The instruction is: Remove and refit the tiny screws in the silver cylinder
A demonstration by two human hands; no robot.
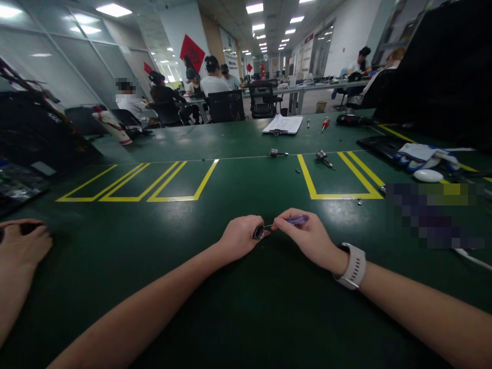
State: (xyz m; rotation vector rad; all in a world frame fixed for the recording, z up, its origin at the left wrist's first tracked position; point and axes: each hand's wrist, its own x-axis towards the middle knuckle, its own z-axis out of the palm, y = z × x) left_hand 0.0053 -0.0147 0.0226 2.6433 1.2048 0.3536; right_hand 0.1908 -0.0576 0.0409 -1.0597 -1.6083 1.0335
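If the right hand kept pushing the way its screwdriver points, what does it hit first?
The small metal part pinched in the left hand. The right hand aims the purple-handled screwdriver leftward, its tip seemingly already at that part.

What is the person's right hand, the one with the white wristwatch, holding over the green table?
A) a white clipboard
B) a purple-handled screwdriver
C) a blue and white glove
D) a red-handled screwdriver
B: the right hand pinches a purple-handled screwdriver, its tip at the small round metal part in the left hand.
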